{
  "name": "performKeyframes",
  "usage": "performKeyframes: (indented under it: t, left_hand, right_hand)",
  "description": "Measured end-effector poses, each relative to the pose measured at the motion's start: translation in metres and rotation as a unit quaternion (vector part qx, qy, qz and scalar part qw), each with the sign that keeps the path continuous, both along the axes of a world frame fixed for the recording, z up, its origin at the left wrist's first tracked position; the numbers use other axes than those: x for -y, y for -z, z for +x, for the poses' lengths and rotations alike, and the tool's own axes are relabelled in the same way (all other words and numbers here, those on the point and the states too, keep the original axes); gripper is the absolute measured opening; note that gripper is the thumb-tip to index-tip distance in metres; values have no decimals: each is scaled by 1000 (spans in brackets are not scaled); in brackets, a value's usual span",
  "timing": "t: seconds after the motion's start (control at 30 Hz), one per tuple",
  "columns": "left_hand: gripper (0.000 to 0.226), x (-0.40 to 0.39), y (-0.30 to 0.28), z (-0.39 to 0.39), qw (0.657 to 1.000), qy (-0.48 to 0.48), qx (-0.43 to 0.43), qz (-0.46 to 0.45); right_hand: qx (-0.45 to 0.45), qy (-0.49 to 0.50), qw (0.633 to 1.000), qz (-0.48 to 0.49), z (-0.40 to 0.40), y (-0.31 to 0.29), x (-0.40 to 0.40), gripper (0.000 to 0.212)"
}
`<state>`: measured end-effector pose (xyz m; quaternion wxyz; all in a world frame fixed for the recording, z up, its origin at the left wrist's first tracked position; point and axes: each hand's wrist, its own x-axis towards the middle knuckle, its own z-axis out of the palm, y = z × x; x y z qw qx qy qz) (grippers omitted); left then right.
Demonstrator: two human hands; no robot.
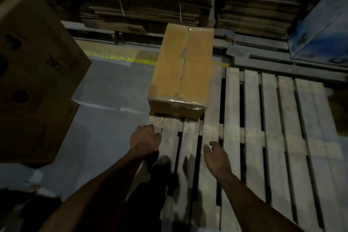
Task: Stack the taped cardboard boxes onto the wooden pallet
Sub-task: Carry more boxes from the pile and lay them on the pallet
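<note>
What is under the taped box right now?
The taped box rests on the wooden pallet, at its far left corner, with slats showing at its near edge. The box itself hides the boards beneath it. Both the left hand and right hand are off it.

Dim warehouse. One taped cardboard box lies flat on the far left corner of the wooden pallet, tape across its near edge, top seam torn. Both hands are apart from the box, holding nothing: left hand w/ fingers loosely curled over the pallet's left edge, right hand relaxed above the slats. Big brown cartons stacked at left; blue box far right.
</note>
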<state>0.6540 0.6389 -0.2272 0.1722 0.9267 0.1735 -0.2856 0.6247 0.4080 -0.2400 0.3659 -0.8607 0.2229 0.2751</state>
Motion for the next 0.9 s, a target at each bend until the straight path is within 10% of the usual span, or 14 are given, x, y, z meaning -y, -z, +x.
performKeyframes:
  t: [0.33,0.9]
  left_hand:
    - [49,58,-147,-131,991,30,119,-44]
    - [74,77,-194,-295,963,249,67,-81]
  right_hand:
    - [68,-22,997,-16,-139,-125,49,51]
    - [65,40,997,-18,-317,-192,67,55]
